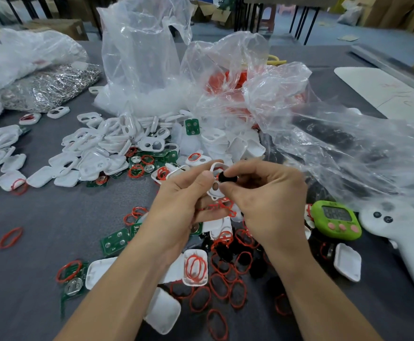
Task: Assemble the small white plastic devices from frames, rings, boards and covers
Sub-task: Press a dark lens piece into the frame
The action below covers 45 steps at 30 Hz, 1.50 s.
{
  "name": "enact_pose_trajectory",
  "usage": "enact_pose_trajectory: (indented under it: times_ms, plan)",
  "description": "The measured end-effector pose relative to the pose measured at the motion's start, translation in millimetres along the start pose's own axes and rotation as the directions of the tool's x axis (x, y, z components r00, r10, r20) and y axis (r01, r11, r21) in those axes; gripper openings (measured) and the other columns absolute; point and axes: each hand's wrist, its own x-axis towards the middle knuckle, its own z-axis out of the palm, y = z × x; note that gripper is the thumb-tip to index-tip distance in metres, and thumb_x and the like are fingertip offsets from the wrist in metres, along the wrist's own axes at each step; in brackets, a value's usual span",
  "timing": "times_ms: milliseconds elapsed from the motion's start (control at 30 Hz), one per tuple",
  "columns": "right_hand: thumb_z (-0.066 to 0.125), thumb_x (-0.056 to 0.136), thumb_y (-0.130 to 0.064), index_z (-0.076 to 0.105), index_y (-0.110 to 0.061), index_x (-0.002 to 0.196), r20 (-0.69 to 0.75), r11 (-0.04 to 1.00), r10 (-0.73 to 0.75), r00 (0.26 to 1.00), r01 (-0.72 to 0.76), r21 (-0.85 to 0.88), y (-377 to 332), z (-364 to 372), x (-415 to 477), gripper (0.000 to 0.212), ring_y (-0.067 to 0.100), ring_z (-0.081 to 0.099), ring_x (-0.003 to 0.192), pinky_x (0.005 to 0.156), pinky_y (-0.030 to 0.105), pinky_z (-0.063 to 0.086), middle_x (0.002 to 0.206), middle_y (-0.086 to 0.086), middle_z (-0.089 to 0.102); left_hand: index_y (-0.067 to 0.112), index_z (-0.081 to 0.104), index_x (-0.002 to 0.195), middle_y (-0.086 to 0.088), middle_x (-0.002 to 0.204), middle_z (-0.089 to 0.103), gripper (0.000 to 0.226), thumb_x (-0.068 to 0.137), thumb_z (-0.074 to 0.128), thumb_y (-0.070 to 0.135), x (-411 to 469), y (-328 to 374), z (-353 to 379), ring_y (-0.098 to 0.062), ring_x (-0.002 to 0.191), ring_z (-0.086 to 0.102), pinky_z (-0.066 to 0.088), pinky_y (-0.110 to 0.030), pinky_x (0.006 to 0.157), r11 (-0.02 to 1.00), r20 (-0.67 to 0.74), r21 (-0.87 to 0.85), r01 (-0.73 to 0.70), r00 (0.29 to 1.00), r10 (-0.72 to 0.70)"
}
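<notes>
My left hand [186, 193] grips a white plastic frame [216, 185] with two openings, held upright above the table, with red rings [225, 205] tucked under its fingers. My right hand [267, 200] pinches a small black round piece [226, 177] against the frame's upper opening. On the grey table lie a heap of white frames and covers [107, 148], green boards [115, 241], loose red rings [228, 284] and a white cover holding red rings [195, 267].
Clear plastic bags [146, 57] of white and red parts stand behind the heap, and one bag [360, 153] spreads to the right. A green timer [336, 219] and a white handheld tool [402, 237] lie at the right. A bag of metal parts [51, 87] sits at the far left.
</notes>
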Motion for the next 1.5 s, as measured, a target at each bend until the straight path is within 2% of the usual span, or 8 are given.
enact_pose_trajectory:
  times_ms: [167, 433, 600, 700, 767, 933, 1200, 1500]
  plan:
    - [0.09, 0.072, -0.005, 0.084, -0.026, 0.083, -0.013, 0.976, -0.117, 0.993, 0.113, -0.186, 0, 6, -5, 0.025, -0.005, 0.071, 0.079, 0.073, 0.008, 0.052, 0.086, -0.022, 0.076, 0.015, 0.076, 0.114, 0.002, 0.087, 0.076, 0.026, 0.103, 0.054, 0.008, 0, -4, 3, -0.003, 0.062, 0.064, 0.061, -0.025, 0.071, 0.999, 0.023, 0.042, -0.027, 0.999, 0.026]
    - [0.086, 0.075, 0.0, 0.084, -0.017, 0.096, 0.052, 0.849, -0.378, 0.924, 0.369, -0.378, 6, 10, -10, 0.027, 0.004, 0.068, 0.098, 0.094, 0.007, 0.047, 0.099, -0.006, 0.079, 0.008, 0.079, 0.105, -0.007, 0.086, 0.078, 0.026, 0.09, 0.063, -0.007, 1, 0, -2, -0.009, 0.067, 0.065, 0.058, -0.02, 0.063, 0.993, -0.133, 0.104, -0.061, 0.988, 0.075]
    - [0.082, 0.082, -0.01, 0.084, -0.018, 0.096, 0.091, 0.806, -0.449, 0.889, 0.447, -0.388, 8, 12, -9, 0.017, 0.013, 0.06, 0.095, 0.086, 0.01, 0.046, 0.1, -0.009, 0.076, 0.009, 0.081, 0.093, -0.013, 0.083, 0.078, 0.027, 0.087, 0.065, -0.011, 0, -1, 0, -0.017, 0.072, 0.067, 0.055, -0.02, 0.06, 0.983, -0.194, 0.133, -0.127, 0.969, 0.152]
    - [0.084, 0.081, -0.014, 0.084, -0.029, 0.095, 0.085, 0.876, -0.351, 0.933, 0.359, -0.322, 8, 10, -6, 0.021, 0.006, 0.052, 0.101, 0.088, 0.006, 0.041, 0.103, -0.02, 0.07, 0.012, 0.081, 0.088, -0.013, 0.083, 0.079, 0.031, 0.086, 0.064, -0.014, -1, 0, -1, -0.013, 0.066, 0.069, 0.055, -0.02, 0.056, 0.978, -0.182, 0.15, -0.146, 0.968, 0.173]
    - [0.086, 0.078, -0.009, 0.083, -0.036, 0.091, 0.094, 0.961, -0.208, 0.974, 0.221, -0.167, 7, 9, -5, 0.03, 0.002, 0.063, 0.098, 0.084, 0.009, 0.048, 0.097, -0.024, 0.073, 0.013, 0.082, 0.084, -0.014, 0.078, 0.078, 0.032, 0.085, 0.065, -0.015, -1, 1, -1, -0.012, 0.062, 0.068, 0.051, -0.018, 0.052, 0.977, -0.189, 0.154, -0.149, 0.966, 0.177]
    - [0.087, 0.076, -0.019, 0.081, -0.036, 0.09, 0.057, 0.997, 0.073, 0.996, -0.073, 0.01, 7, 0, 3, 0.023, 0.008, 0.071, 0.063, 0.063, 0.025, 0.059, 0.074, -0.011, 0.076, 0.013, 0.08, 0.087, -0.011, 0.077, 0.078, 0.025, 0.086, 0.07, -0.01, 0, 2, 1, -0.012, 0.062, 0.069, 0.052, -0.019, 0.052, 0.981, -0.184, 0.139, -0.136, 0.97, 0.16]
    - [0.084, 0.077, -0.002, 0.083, -0.023, 0.086, 0.204, 0.985, 0.15, 0.967, -0.164, 0.056, 8, -2, 7, 0.023, 0.014, 0.077, 0.075, 0.073, 0.03, 0.063, 0.078, -0.006, 0.079, 0.012, 0.077, 0.102, -0.01, 0.09, 0.08, 0.037, 0.082, 0.069, -0.018, 1, -2, -4, -0.019, 0.08, 0.073, 0.06, -0.028, 0.072, 0.954, -0.098, 0.255, -0.161, 0.977, 0.191]
    - [0.082, 0.074, 0.006, 0.08, -0.025, 0.075, 0.245, 0.972, 0.169, 0.955, -0.202, 0.118, 12, 2, 7, 0.031, 0.012, 0.073, 0.066, 0.064, 0.023, 0.056, 0.072, -0.001, 0.078, 0.019, 0.082, 0.082, -0.01, 0.079, 0.079, 0.04, 0.078, 0.07, -0.018, 0, -2, 1, -0.016, 0.069, 0.074, 0.054, -0.02, 0.059, 0.941, -0.137, 0.29, -0.176, 0.965, 0.223]
